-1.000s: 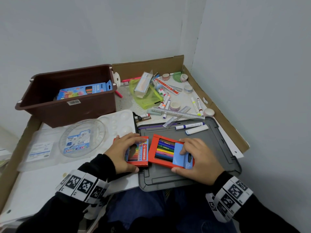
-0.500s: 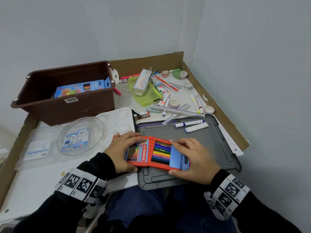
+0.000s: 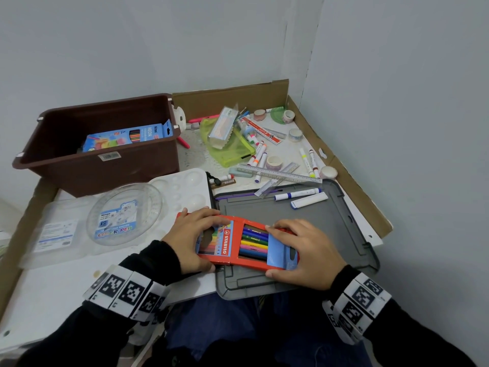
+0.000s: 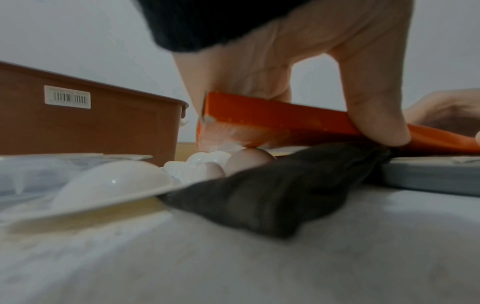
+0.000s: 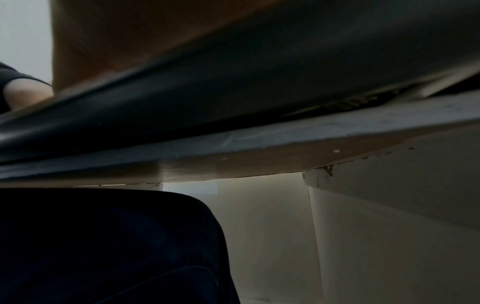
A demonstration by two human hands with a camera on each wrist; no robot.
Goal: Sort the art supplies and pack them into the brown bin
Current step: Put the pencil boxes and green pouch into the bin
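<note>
left hand point(image 3: 191, 238) clamps the red sleeve point(image 3: 215, 241), thumb under, fingers on top | right hand point(image 3: 304, 252) curls round the pen tray point(image 3: 255, 245), half in, on the grey lid point(image 3: 330, 221) | risk: skewed push jams it, probably, pens spill | brown bin point(image 3: 95, 170) at 10 o'clock

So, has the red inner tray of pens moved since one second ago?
Yes. The red inner tray of pens slid left, across the grey plastic lid, into its red sleeve.
</note>
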